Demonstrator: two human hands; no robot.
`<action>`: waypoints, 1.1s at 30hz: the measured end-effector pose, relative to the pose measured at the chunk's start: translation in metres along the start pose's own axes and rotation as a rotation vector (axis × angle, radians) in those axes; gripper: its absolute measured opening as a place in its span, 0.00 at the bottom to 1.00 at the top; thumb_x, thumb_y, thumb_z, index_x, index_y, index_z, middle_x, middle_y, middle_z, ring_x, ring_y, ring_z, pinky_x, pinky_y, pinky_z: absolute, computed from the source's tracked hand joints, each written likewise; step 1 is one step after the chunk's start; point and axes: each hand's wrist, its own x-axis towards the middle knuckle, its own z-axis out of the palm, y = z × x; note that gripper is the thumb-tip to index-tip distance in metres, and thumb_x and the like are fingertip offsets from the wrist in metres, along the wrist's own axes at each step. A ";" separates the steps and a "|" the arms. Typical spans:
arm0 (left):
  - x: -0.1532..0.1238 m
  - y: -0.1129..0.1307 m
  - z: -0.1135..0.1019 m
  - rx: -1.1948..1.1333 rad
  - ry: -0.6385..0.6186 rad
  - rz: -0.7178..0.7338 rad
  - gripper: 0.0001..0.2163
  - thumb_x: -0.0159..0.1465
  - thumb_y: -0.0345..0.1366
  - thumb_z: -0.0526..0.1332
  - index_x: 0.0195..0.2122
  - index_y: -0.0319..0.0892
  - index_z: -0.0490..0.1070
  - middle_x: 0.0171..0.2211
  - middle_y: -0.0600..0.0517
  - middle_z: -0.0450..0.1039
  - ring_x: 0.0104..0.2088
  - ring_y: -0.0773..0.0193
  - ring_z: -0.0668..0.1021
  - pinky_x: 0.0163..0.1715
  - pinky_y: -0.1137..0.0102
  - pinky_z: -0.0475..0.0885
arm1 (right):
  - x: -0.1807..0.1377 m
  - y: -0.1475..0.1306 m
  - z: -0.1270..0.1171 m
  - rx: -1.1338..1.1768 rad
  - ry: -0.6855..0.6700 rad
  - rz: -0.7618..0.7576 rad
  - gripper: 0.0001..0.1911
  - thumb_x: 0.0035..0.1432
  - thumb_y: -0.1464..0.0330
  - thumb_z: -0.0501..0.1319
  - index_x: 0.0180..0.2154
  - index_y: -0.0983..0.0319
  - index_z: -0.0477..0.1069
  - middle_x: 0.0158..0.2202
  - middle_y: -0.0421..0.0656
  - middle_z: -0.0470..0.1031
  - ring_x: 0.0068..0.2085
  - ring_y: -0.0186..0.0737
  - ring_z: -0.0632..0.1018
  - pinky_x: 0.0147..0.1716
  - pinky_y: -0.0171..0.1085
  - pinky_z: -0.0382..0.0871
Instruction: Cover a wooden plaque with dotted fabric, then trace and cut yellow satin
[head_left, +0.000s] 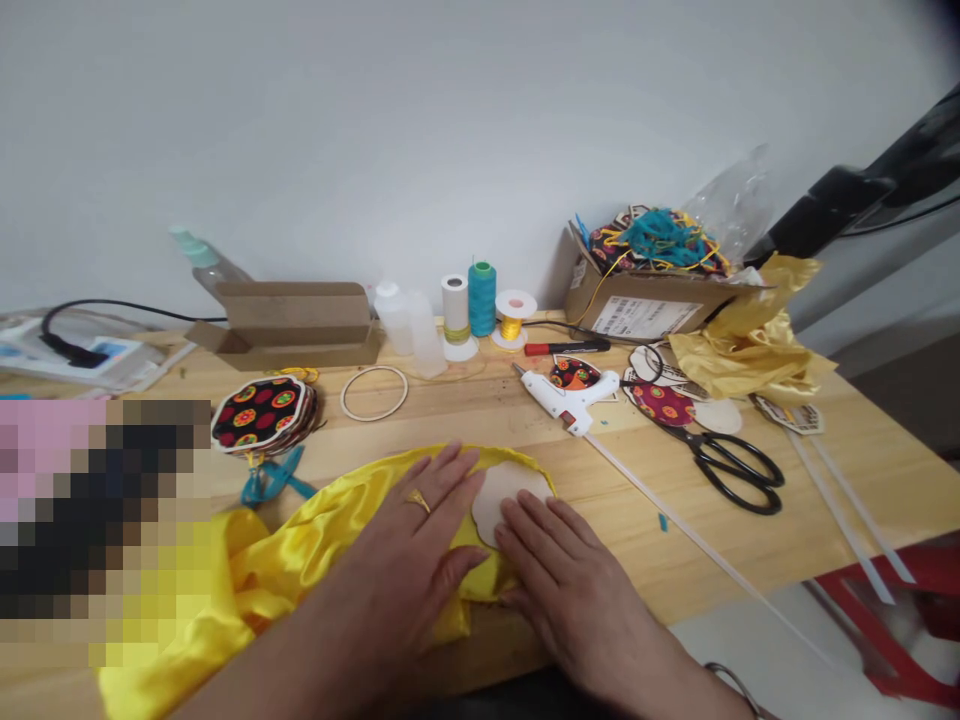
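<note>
Yellow satin fabric [300, 530] is spread over the front of the wooden table. On its right end lies a pale, scallop-edged flat piece [491, 490], partly covered by my fingers. My left hand [420, 540], with a ring on one finger, rests flat on the fabric, its fingertips at the piece's left edge. My right hand [562, 570] lies flat with its fingertips on the piece's right side. Both hands have their fingers stretched out. A white glue gun [566, 395] with a long glue stick lies beyond my right hand, and black-handled scissors [739, 470] lie to the right.
A stack of patterned pieces [262, 415] and a wooden ring [374, 393] lie at the left. Thread spools [482, 300], plastic bottles [412, 325] and an open cardboard box [300, 320] stand along the wall. A filled carton [637, 300] and gold fabric [750, 340] are at the back right.
</note>
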 end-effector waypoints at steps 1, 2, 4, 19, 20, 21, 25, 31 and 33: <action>0.002 0.008 -0.003 -0.001 0.012 0.021 0.18 0.65 0.30 0.52 0.56 0.39 0.62 0.58 0.42 0.67 0.60 0.56 0.66 0.54 0.60 0.69 | 0.000 0.000 -0.001 0.004 -0.010 -0.004 0.19 0.68 0.65 0.48 0.52 0.67 0.69 0.56 0.49 0.71 0.58 0.51 0.69 0.53 0.52 0.69; 0.003 0.015 -0.004 -0.018 0.004 0.057 0.18 0.63 0.26 0.51 0.54 0.39 0.64 0.56 0.42 0.69 0.58 0.57 0.69 0.53 0.62 0.71 | 0.001 0.000 -0.002 0.011 -0.021 -0.006 0.19 0.67 0.65 0.49 0.53 0.67 0.68 0.56 0.50 0.71 0.58 0.52 0.69 0.53 0.53 0.69; 0.005 0.027 0.002 -0.064 -0.004 0.045 0.22 0.59 0.21 0.49 0.54 0.39 0.64 0.53 0.43 0.72 0.55 0.59 0.72 0.52 0.64 0.72 | 0.001 0.000 -0.002 0.028 -0.051 -0.009 0.20 0.67 0.66 0.50 0.56 0.68 0.66 0.57 0.50 0.69 0.59 0.52 0.68 0.54 0.53 0.68; 0.006 0.023 0.033 -0.001 0.017 0.030 0.32 0.51 0.18 0.49 0.59 0.38 0.53 0.46 0.44 0.77 0.45 0.61 0.79 0.44 0.68 0.77 | 0.012 0.004 -0.026 0.140 -0.082 0.127 0.19 0.60 0.75 0.51 0.52 0.68 0.68 0.53 0.53 0.72 0.55 0.45 0.71 0.54 0.41 0.70; 0.007 0.023 0.033 0.012 0.022 0.032 0.32 0.51 0.17 0.49 0.59 0.38 0.53 0.46 0.44 0.78 0.44 0.62 0.79 0.44 0.69 0.76 | 0.013 0.007 -0.026 0.110 -0.080 0.118 0.20 0.60 0.76 0.51 0.53 0.70 0.68 0.54 0.54 0.71 0.56 0.46 0.70 0.54 0.43 0.69; 0.007 0.023 0.033 0.023 0.030 0.039 0.32 0.51 0.17 0.49 0.59 0.38 0.53 0.45 0.45 0.78 0.44 0.61 0.79 0.44 0.69 0.76 | 0.014 0.009 -0.024 0.074 -0.080 0.112 0.20 0.59 0.76 0.51 0.53 0.70 0.67 0.55 0.54 0.70 0.57 0.49 0.69 0.54 0.46 0.69; 0.007 0.019 0.036 0.049 0.063 0.111 0.28 0.50 0.18 0.50 0.54 0.38 0.60 0.43 0.45 0.79 0.43 0.60 0.80 0.44 0.69 0.76 | 0.020 0.024 -0.023 -0.089 -0.072 0.160 0.18 0.59 0.76 0.53 0.50 0.67 0.70 0.53 0.54 0.72 0.56 0.54 0.69 0.50 0.52 0.70; 0.008 0.015 0.036 0.073 0.078 0.166 0.20 0.53 0.20 0.51 0.45 0.40 0.69 0.42 0.46 0.79 0.42 0.59 0.80 0.42 0.69 0.77 | 0.061 0.070 -0.074 -0.310 0.002 0.243 0.12 0.60 0.76 0.53 0.41 0.65 0.73 0.45 0.52 0.75 0.47 0.50 0.73 0.45 0.47 0.71; 0.009 0.016 0.037 0.084 0.061 0.162 0.18 0.54 0.21 0.52 0.43 0.38 0.70 0.41 0.45 0.79 0.41 0.58 0.80 0.42 0.69 0.77 | 0.084 0.091 -0.085 -0.377 -0.109 0.285 0.12 0.60 0.78 0.53 0.42 0.65 0.72 0.46 0.51 0.74 0.48 0.47 0.73 0.48 0.43 0.68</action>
